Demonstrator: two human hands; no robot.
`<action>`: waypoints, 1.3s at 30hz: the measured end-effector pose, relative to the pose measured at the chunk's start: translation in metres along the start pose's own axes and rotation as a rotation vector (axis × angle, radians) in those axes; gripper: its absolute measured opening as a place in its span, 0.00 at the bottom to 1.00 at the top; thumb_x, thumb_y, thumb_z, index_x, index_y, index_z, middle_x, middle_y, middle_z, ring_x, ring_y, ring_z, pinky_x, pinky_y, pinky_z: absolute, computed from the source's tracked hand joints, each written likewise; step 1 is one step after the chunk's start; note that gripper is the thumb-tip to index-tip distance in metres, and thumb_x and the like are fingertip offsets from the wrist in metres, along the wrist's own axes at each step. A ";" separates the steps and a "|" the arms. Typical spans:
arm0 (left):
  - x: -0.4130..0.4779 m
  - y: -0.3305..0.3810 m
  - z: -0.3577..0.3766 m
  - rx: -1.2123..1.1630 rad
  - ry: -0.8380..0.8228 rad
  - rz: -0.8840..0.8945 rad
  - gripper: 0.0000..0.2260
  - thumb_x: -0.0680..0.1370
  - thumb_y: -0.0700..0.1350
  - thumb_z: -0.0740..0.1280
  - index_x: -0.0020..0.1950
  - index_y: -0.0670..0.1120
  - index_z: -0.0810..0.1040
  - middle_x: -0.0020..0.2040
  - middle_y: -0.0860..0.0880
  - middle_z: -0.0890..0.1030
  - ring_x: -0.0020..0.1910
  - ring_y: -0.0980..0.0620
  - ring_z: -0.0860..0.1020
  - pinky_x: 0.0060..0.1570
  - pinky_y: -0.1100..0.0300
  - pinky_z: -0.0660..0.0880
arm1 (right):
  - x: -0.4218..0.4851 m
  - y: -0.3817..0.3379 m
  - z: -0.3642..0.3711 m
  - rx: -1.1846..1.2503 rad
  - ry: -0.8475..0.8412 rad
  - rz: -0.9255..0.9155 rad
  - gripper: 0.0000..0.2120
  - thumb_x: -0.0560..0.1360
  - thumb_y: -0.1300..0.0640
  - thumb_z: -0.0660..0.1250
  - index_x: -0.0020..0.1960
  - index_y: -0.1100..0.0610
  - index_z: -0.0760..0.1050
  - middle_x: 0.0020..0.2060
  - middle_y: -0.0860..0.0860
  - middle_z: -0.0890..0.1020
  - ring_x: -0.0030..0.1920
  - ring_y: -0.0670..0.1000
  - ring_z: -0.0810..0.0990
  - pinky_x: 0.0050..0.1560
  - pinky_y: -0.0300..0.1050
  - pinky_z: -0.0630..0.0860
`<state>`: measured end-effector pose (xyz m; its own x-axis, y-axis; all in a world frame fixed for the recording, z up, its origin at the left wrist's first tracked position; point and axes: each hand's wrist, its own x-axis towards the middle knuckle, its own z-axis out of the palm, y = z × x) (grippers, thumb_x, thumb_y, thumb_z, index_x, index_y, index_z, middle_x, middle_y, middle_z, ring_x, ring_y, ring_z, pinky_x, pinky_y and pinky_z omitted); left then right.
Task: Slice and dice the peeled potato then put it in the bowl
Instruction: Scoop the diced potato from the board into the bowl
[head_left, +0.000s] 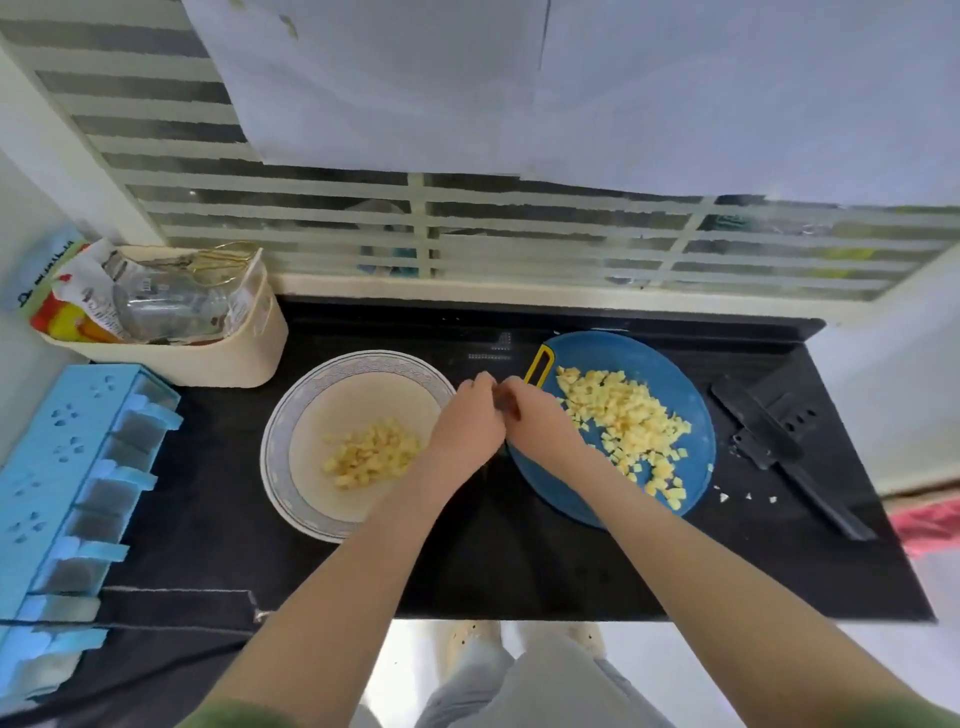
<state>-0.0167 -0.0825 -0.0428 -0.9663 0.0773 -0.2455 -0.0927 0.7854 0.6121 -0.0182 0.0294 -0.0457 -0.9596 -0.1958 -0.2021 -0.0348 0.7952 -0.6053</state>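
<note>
Currently left hand (470, 418) and right hand (535, 415) are meeting, fingers curled, over the blue board's (649, 358) left edge; can't tell if they're pinching anything. Potato dice (626, 421) are sitting on it, some in the bowl (332, 379) to its left, knife (769, 434) lying to its right.

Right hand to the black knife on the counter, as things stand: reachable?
Probably yes. The right hand is at the left edge of the blue cutting board; the black knife lies just past the right edge, with only low diced potato between.
</note>
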 end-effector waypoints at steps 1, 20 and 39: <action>0.000 0.018 0.013 -0.003 -0.033 0.032 0.11 0.78 0.39 0.58 0.60 0.42 0.71 0.57 0.42 0.74 0.54 0.42 0.75 0.50 0.52 0.72 | -0.009 0.019 -0.011 0.011 0.029 0.037 0.08 0.78 0.64 0.58 0.55 0.61 0.73 0.47 0.57 0.79 0.47 0.55 0.77 0.42 0.44 0.68; -0.012 0.148 0.208 0.376 -0.344 -0.258 0.48 0.71 0.63 0.71 0.76 0.49 0.42 0.75 0.36 0.46 0.71 0.35 0.58 0.64 0.49 0.67 | -0.132 0.300 -0.093 -0.255 -0.067 0.576 0.11 0.79 0.58 0.63 0.57 0.62 0.66 0.57 0.60 0.72 0.57 0.61 0.75 0.53 0.50 0.70; -0.001 0.139 0.219 0.256 -0.158 -0.298 0.27 0.76 0.45 0.66 0.70 0.47 0.55 0.65 0.38 0.58 0.55 0.35 0.72 0.54 0.49 0.72 | -0.111 0.287 -0.086 -0.240 -0.268 0.237 0.09 0.80 0.63 0.58 0.60 0.60 0.68 0.55 0.57 0.71 0.52 0.55 0.75 0.51 0.46 0.74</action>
<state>0.0238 0.1614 -0.1218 -0.8555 -0.0990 -0.5083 -0.2808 0.9134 0.2948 0.0544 0.3288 -0.1311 -0.8435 -0.1090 -0.5260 0.0831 0.9409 -0.3283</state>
